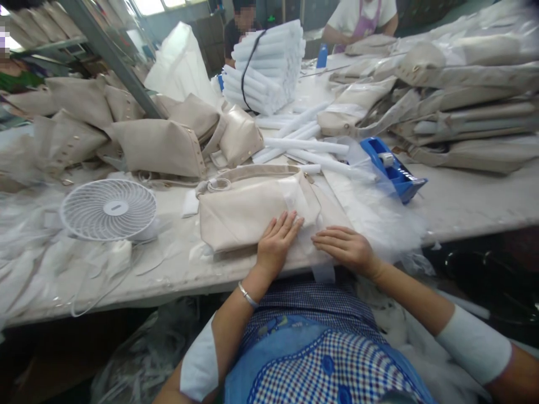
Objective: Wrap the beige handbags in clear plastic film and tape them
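Note:
A beige handbag (236, 213) lies on the table in front of me, its strap along the far edge. Thin translucent wrapping (301, 196) covers the bag's right end. My left hand (278, 238) rests flat on the wrapped part, fingers stretched out and pointing away from me. Just to the right, my right hand (345, 247) lies with fingers extended over the loose plastic by the table's front edge. Neither hand grips anything that I can see.
A white round fan (109, 207) sits at the left. Beige bags (155, 146) heap behind it, and more bags (471, 123) are stacked at the right. A blue tape dispenser (393, 168), white rolls (269, 67) and loose white tubes (311, 146) lie beyond. People work across the table.

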Motion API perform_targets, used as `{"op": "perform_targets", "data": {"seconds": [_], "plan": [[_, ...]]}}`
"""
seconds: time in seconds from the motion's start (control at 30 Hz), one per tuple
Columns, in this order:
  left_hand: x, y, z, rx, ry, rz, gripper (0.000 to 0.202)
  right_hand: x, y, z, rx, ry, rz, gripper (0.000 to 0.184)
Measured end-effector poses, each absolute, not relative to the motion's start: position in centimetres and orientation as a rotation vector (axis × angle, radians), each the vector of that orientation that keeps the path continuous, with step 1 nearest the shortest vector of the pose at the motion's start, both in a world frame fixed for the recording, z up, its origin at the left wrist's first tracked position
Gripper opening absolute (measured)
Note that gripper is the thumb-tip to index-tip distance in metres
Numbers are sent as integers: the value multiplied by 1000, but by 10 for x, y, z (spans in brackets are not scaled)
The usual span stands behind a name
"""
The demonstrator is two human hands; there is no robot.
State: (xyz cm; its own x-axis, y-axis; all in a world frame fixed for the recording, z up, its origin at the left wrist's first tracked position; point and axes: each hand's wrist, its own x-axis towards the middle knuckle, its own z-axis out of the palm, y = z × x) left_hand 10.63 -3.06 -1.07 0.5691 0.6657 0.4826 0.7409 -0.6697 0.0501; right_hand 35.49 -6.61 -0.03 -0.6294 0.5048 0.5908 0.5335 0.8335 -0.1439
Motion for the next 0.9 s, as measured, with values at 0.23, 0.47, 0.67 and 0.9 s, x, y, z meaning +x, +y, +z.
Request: {"op": "perform_targets", "data": {"seconds": [0.23, 0.47, 0.67, 0.9], "plan": [[108, -30, -12, -2643, -1187, -687, 54, 349, -60, 13, -906, -2155, -38, 14], [107, -28, -12, -2640, -1184, -705, 53, 329, -15, 4, -986, -2296, -117, 12], [111, -32, 1, -2726, -1266, -816, 52, 324, -11, -9, -1038, -2281, -122, 15], [128, -30, 0, -2497, -1378, -981, 22, 331, -21, -1, -1011, -2269, -87, 20]]}}
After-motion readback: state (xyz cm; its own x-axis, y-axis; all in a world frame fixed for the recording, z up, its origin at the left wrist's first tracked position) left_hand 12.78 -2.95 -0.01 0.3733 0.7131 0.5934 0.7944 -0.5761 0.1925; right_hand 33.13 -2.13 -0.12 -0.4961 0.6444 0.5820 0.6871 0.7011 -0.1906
